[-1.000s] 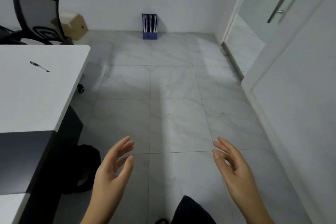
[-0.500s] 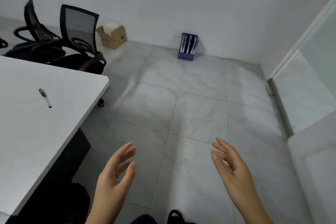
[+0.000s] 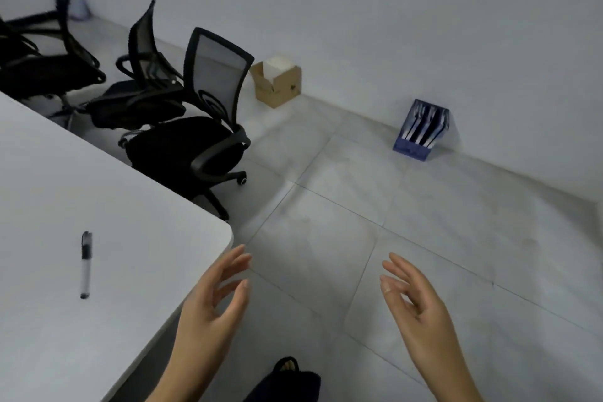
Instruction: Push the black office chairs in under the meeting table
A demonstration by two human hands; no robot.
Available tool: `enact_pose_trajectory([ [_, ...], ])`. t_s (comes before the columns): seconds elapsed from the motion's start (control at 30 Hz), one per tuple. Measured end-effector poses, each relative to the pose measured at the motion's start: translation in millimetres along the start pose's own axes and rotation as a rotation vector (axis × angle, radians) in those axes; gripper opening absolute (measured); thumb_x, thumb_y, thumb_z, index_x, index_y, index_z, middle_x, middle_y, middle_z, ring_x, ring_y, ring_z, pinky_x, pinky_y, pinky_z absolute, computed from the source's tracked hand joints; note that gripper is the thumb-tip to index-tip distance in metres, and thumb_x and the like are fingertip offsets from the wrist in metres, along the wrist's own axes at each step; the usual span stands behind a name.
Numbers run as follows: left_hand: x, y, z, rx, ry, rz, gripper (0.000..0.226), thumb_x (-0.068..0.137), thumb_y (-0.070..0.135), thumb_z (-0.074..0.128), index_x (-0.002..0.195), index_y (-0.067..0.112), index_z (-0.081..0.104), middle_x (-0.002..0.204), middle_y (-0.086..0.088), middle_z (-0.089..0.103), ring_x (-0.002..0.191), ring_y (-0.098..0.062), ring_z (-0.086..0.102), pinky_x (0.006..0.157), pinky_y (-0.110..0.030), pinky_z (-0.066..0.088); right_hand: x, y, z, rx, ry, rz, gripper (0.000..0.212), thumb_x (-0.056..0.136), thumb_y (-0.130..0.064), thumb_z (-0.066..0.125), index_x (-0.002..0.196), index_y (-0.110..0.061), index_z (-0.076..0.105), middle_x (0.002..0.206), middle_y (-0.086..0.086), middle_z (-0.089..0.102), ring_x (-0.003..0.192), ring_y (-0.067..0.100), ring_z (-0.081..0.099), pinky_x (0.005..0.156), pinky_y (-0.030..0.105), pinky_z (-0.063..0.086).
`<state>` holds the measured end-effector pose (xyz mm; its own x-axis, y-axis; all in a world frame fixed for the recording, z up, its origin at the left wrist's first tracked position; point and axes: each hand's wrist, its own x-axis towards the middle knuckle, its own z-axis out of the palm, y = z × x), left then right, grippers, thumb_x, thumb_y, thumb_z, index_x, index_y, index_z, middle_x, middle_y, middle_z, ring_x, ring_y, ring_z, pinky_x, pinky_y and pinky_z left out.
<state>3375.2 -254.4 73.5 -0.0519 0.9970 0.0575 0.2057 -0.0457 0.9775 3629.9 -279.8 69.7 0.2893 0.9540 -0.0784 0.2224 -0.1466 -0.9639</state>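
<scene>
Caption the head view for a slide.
Open hands at the table corner; three chairs not pushed in.

Far chair (image 3: 39, 65) cut by left edge

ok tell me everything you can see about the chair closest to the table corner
The nearest black office chair has a see-through grey mesh backrest in a black frame, a black padded seat, curved black armrests and a star base on castors, one caster showing at the right. It stands upright on the grey tiled floor, close beside the white meeting table, whose edge hides part of its base, with the seat still out from under the tabletop. A second black chair crowds close behind it. Neither hand touches it.
</scene>
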Motion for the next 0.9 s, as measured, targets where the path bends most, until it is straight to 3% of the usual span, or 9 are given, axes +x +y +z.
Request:
enact_pose_trajectory([
  [0.13,91,8,4,0.013,0.062,-0.001,0.038,0.071,0.044,0.054,0.109,0.048,0.056,0.112,0.022,0.063,0.103,0.002,0.06,0.082,-0.006,0.046,104,-24,28,-0.005,-0.089,-0.018,0.038,0.086,-0.015,0.059,0.121,-0.029,0.053,0.118,-0.015,0.06,0.1,-0.01,0.057,0.072,-0.002,0.041],
  [0.37,222,-9,26,0.0,0.211,-0.086,0.038,0.072,0.037,0.058,0.105,0.055,0.056,0.111,0.025,0.063,0.1,0.005,0.061,0.078,-0.003,0.046,270,-35,63,-0.033,-0.211,-0.036,0.039,0.086,-0.014,0.059,0.122,-0.028,0.053,0.118,-0.014,0.06,0.1,-0.009,0.057,0.074,-0.002,0.042],
  [0.6,382,-11,79,-0.009,0.362,-0.09,0.039,0.075,0.033,0.061,0.105,0.058,0.055,0.113,0.021,0.063,0.103,0.001,0.061,0.083,-0.007,0.046,468,-57,85,-0.071,-0.366,-0.113,0.038,0.086,-0.015,0.058,0.122,-0.027,0.053,0.117,-0.014,0.061,0.1,-0.01,0.057,0.073,-0.002,0.041],
  [0.73,462,-5,97,0.001,0.438,-0.11,0.055,0.086,0.003,0.059,0.109,0.053,0.054,0.113,0.022,0.062,0.107,0.001,0.059,0.088,-0.009,0.046,574,-86,106,-0.088,-0.447,-0.152,0.035,0.087,-0.014,0.057,0.119,-0.027,0.054,0.117,-0.013,0.061,0.099,-0.01,0.057,0.071,-0.003,0.041],
  [0.9,539,-15,96,0.009,0.574,-0.176,0.054,0.086,0.003,0.058,0.11,0.051,0.055,0.112,0.022,0.062,0.107,-0.001,0.059,0.089,-0.012,0.046,666,-98,153,-0.113,-0.587,-0.143,0.038,0.087,-0.013,0.057,0.123,-0.024,0.053,0.118,-0.013,0.06,0.099,-0.014,0.055,0.07,-0.004,0.04],
])
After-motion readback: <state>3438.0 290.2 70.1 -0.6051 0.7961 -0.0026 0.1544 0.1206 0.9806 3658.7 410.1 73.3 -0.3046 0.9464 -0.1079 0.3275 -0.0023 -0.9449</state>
